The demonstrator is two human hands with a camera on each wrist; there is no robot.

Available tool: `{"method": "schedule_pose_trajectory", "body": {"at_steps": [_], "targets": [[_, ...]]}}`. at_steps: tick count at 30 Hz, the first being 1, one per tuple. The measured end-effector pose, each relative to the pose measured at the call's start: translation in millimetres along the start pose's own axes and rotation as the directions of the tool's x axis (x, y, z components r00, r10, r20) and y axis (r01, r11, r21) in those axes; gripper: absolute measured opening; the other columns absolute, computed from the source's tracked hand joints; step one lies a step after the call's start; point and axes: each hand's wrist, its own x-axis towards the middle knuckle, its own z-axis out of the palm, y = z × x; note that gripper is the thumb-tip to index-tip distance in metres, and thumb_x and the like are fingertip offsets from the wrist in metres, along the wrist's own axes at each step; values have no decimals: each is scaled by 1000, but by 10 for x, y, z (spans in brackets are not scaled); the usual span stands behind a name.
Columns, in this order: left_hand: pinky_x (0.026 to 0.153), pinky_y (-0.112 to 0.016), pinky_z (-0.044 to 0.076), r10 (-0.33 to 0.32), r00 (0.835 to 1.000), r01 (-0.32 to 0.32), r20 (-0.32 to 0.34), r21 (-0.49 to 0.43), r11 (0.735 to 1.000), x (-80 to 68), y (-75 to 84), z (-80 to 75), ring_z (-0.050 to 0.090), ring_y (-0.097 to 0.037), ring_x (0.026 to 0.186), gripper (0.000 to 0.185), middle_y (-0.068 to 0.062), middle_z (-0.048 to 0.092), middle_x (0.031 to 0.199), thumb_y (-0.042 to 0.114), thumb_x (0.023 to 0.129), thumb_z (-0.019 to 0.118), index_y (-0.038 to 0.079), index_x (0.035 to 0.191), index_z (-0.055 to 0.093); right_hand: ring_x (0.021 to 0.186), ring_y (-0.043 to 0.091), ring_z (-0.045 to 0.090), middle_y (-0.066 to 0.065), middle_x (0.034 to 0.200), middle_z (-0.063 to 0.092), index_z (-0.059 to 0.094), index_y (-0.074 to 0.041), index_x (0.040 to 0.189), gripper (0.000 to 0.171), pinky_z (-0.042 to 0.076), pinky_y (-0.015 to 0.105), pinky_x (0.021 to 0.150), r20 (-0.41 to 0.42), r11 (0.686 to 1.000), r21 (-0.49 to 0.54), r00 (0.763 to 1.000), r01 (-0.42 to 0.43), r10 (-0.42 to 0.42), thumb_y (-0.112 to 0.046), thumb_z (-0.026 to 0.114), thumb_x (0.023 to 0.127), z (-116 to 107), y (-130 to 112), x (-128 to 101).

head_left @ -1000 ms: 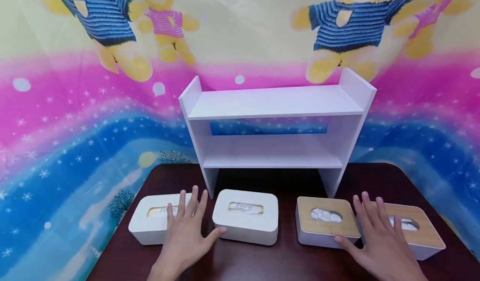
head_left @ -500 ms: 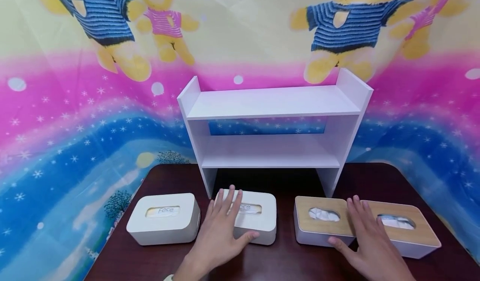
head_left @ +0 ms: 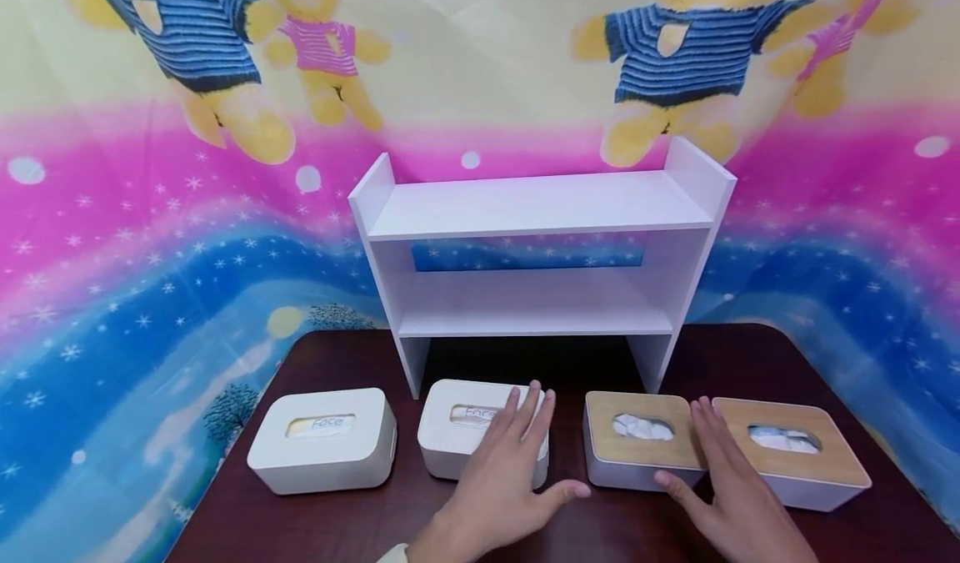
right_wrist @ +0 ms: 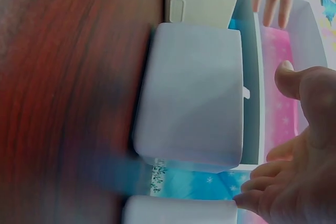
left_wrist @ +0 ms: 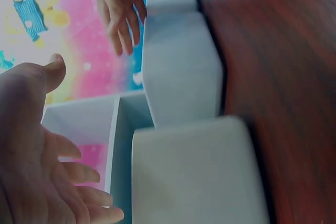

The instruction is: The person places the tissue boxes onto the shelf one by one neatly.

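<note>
Left hand (head_left: 501,473), fingers straight, hovers over the right end of the inner white tissue box (head_left: 480,428), long axis left-right on the desk (head_left: 585,521); right hand (head_left: 738,496), flat, between the wood-lidded boxes (head_left: 641,450).

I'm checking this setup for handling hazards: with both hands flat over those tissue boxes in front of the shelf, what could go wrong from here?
1. The left hand lies open over only the right end of the white tissue box; lifted from there, it might tip.
2. The right hand spans the gap between the two wood-lidded boxes, so it could nudge either.
3. The boxes sit close together before the white shelf; moving one may bump a neighbour.
</note>
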Motion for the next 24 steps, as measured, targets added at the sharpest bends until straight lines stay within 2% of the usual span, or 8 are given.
{"method": "schedule_pose_trajectory", "body": {"at_steps": [8,15,20,24], "targets": [[126,-47,43,55,998,-55,-6,-80,995,76,191,182,26,-31,166,100,-2,17,182,80,99,47,25,174,12,152,66,26,34,176,7,-5,-6,172,117,29,85,112,-1,999,39,1000,2,-2,-69,63,100,7,14,-32],[119,-43,51,105,992,-115,-76,-144,983,102,280,356,41,-31,159,94,-9,26,179,67,104,56,15,174,19,150,67,28,36,174,7,3,-1,171,119,34,81,113,2,999,45,1000,-27,27,-70,64,97,66,42,-51],[119,-40,51,92,991,-115,-98,-253,961,138,311,457,45,-29,156,91,-15,31,176,61,106,58,7,171,24,150,66,29,40,170,13,2,2,170,120,38,78,114,71,991,46,989,-129,126,-76,59,98,84,57,-33],[122,-41,47,38,993,-72,-108,-334,940,164,319,552,43,-30,157,90,-17,33,175,56,106,61,4,170,26,147,64,37,42,167,18,0,3,169,123,38,76,115,125,975,61,971,-213,204,-78,57,97,97,72,-5]]}}
